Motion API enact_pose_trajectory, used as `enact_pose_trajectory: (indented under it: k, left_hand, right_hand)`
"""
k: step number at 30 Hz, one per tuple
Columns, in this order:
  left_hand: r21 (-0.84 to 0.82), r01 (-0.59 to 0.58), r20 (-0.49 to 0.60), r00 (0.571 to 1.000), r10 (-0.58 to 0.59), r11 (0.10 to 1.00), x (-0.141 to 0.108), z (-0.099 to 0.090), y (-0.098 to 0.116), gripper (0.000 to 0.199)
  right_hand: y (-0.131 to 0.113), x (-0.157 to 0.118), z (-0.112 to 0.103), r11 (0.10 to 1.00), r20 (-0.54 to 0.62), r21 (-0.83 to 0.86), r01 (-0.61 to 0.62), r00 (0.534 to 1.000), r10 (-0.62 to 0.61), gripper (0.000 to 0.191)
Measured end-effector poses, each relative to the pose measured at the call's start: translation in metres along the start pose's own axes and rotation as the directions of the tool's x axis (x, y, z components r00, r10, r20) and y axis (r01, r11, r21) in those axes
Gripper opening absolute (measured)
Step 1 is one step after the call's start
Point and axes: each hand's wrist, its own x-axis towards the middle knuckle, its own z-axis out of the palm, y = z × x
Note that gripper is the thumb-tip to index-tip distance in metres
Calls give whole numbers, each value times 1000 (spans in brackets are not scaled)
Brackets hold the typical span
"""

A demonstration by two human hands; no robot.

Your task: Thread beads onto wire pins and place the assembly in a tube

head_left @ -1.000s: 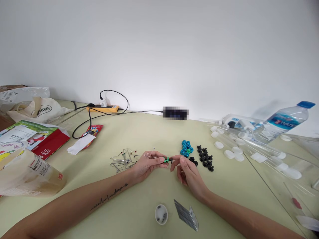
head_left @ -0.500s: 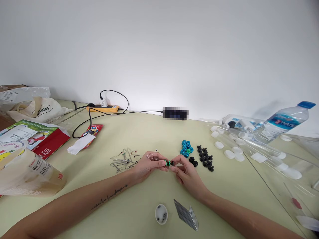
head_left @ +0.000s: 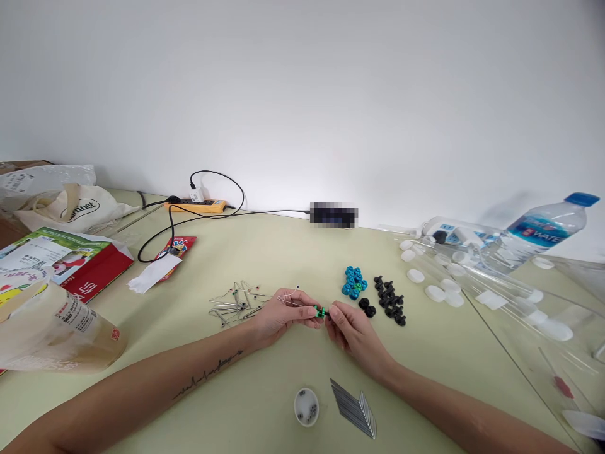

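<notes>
Between thumb and fingers, my left hand [head_left: 290,312] grips a small green part [head_left: 321,311]. A thin bent metal wire with a dark tip [head_left: 297,288] sticks up from behind that same hand. My right hand [head_left: 352,325] pinches a small black piece [head_left: 329,314] against the green part's right side; the fingers cover most of it. To the right of my hands lie a cluster of blue parts [head_left: 353,282], two or three black round parts [head_left: 367,308] and several black knob-like pieces [head_left: 390,299]. Bent metal wires [head_left: 236,306] with small coloured tips lie left of my left hand.
A small white cup [head_left: 307,407] holding tiny metal pieces stands near me, beside a row of metal rods [head_left: 354,408]. Clear tubes, white caps [head_left: 435,292] and a water bottle [head_left: 543,230] lie right. A drink cup [head_left: 61,328], red packet [head_left: 177,255] and power strip [head_left: 196,206] are left.
My right hand's thumb has shifted up and over the black piece, changing its grip and covering more of it. My left hand stays nearly still with the green part.
</notes>
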Motion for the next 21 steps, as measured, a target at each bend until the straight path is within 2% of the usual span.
enact_pose_trajectory:
  k: [4,6,10,15,21]
  left_hand:
    - [-18,-4,-21,1000,4,1000,-1,0,1,23]
    - [-22,-4,-15,1000,4,1000,0,0,1,23]
    - [-4,0,7,1000,0,1000,1,0,1,25]
    - [-27,-4,-12,1000,3,1000,0,-1,1,25]
    - [25,1,27,1000,-2,1000,0,-1,-2,26]
  right_hand:
    - [1,0,0,998,-32,56,-3,999,5,23]
    - [0,0,0,998,-33,55,0,999,2,24]
    - [-2,0,0,1000,13,-8,-9,1000,9,41]
    - [-1,0,0,999,-29,47,-12,1000,13,26]
    - [0,1,-1,999,20,-34,6,1000,-5,47]
